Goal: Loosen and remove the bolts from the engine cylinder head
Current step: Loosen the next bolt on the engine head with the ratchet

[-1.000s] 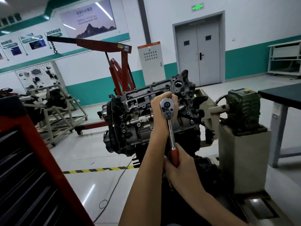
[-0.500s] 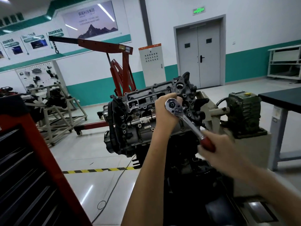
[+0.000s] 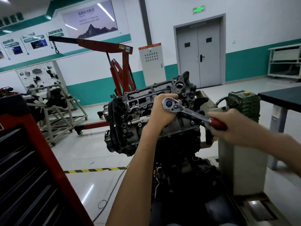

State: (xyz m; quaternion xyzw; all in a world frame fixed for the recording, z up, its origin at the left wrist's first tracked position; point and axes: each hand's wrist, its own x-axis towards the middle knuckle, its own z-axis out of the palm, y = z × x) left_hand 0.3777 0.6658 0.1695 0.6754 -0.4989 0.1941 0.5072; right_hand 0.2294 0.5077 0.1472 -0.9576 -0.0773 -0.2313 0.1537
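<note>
Wall panel — "2025年02月", rest blurred.

Pretty clearly an auto mechanics training workshop. There's a bare engine up on a stand mid-frame, with a red engine hoist behind it. A red tool cabinet sits lower left and a board of car parts at left. Yellow-black hazard tape runs across the glossy floor, and posters hang upper left on teal-striped walls.

Behind the engine stands a hoist (tool chest left); gearbox, table right
</note>
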